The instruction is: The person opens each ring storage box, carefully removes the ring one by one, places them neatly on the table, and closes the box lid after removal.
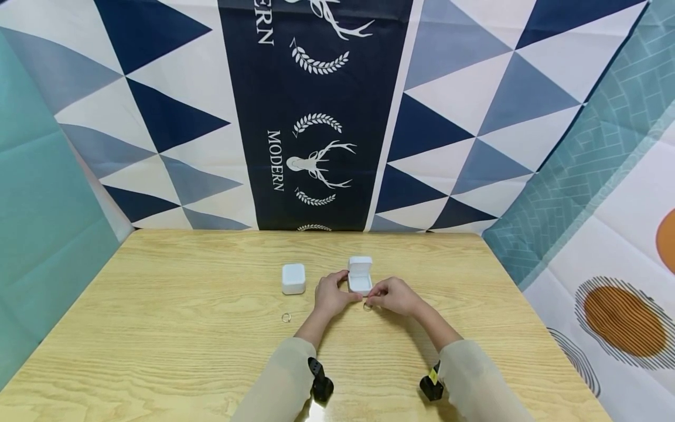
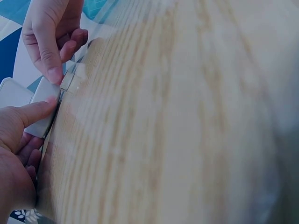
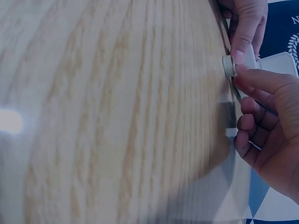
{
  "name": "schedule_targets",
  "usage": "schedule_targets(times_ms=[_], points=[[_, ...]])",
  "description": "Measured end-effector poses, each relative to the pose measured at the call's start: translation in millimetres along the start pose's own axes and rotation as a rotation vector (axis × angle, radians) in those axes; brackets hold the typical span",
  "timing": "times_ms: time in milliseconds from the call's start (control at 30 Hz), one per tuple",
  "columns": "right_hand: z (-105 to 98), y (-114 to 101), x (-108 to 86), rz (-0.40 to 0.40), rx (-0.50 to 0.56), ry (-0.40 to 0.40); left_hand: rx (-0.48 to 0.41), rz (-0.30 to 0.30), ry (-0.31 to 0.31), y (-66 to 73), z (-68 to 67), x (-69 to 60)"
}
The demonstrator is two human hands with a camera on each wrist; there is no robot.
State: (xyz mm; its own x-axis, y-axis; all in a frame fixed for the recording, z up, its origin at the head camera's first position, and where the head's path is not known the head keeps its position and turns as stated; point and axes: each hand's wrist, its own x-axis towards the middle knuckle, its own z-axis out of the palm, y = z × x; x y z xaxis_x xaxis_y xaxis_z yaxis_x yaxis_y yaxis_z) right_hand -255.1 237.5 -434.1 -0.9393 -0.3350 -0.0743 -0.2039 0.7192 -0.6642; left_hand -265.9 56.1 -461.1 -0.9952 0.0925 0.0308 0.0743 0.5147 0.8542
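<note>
A small white ring box point(image 1: 360, 285) stands on the table with its lid raised. My left hand point(image 1: 330, 296) holds it from the left, thumb across the front and fingers along the side. My right hand point(image 1: 395, 296) pinches a ring point(image 1: 367, 306) between thumb and fingertip, just in front of the box's near right corner. In the right wrist view, the ring point(image 3: 228, 66) shows as a shiny band at the fingertips. The left wrist view also has the ring point(image 2: 67, 80) close to the white box point(image 2: 43, 109). The box's inside is too small to make out.
A second white box point(image 1: 293, 279), closed, stands left of my left hand. Nearer me on the wooden table point(image 1: 174, 328) lies another ring point(image 1: 286, 317). Patterned cloth point(image 1: 316, 117) hangs behind the table's far edge.
</note>
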Motion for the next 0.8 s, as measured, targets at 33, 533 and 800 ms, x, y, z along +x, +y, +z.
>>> schedule_targets(times_ms=[33,533,800], points=[[-0.8,0.6,-0.2,0.006,0.003,0.002,-0.001,-0.001,-0.001,-0.1,0.3,-0.1],[-16.9,1.0,0.0,0.065,0.023,0.129,-0.008,-0.011,-0.002,0.7,0.8,-1.3],[-21.4,3.4,1.5,0.130,0.096,0.192,-0.025,-0.012,-0.004,-0.9,1.5,-0.2]])
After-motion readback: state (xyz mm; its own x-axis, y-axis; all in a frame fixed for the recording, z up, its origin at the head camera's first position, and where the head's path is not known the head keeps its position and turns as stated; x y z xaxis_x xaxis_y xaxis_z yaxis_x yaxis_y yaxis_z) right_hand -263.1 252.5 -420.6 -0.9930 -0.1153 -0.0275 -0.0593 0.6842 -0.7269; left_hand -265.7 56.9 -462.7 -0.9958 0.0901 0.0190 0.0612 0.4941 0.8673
